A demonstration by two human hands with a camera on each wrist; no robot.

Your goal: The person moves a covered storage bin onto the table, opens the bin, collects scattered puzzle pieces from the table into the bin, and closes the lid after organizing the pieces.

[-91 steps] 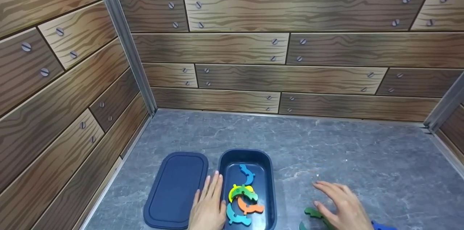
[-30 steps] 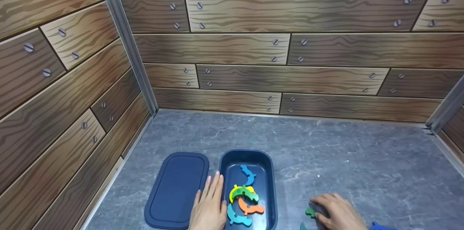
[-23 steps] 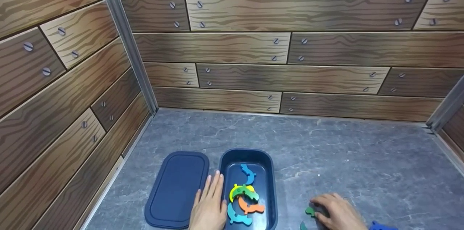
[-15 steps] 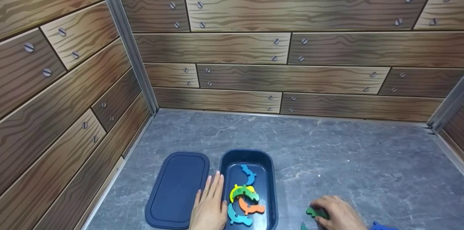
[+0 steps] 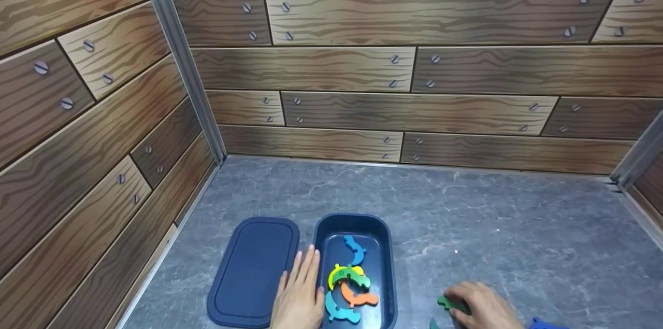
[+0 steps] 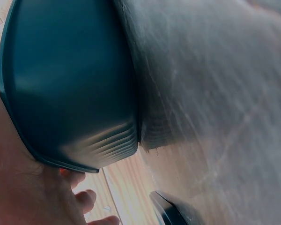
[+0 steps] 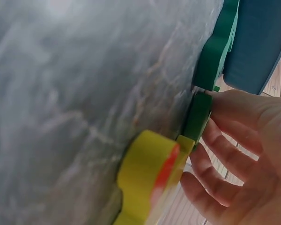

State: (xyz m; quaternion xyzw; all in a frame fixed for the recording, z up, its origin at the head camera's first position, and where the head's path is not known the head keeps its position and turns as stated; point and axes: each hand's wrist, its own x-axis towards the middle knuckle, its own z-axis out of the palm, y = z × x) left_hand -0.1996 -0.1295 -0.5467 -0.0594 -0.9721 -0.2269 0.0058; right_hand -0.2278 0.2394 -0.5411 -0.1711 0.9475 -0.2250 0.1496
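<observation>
My right hand (image 5: 487,305) is low at the bottom right of the head view, thumb and fingers pinching a dark green animal-shaped toy block (image 5: 455,304). In the right wrist view this green block (image 7: 197,117) stands between another green block (image 7: 214,58) and a yellow one with a red patch (image 7: 143,176). My left hand (image 5: 299,292) lies with straight fingers along the left wall of a dark blue box (image 5: 391,267). Inside the box are curved toy blocks: a blue one (image 5: 355,249), a green one (image 5: 349,276) over a yellow one (image 5: 331,278), an orange one (image 5: 357,296) and a turquoise one (image 5: 341,311).
A dark blue lid (image 5: 253,272) lies flat to the left of the box. At the bottom edge a blue block (image 5: 544,324) and a teal piece (image 5: 433,324) are partly cut off. Wood-patterned walls (image 5: 331,70) border the grey marbled tabletop (image 5: 466,215).
My right hand has come down from above the green block and closed its fingers on it, and more of the block now shows. The left hand and the box stay put.
</observation>
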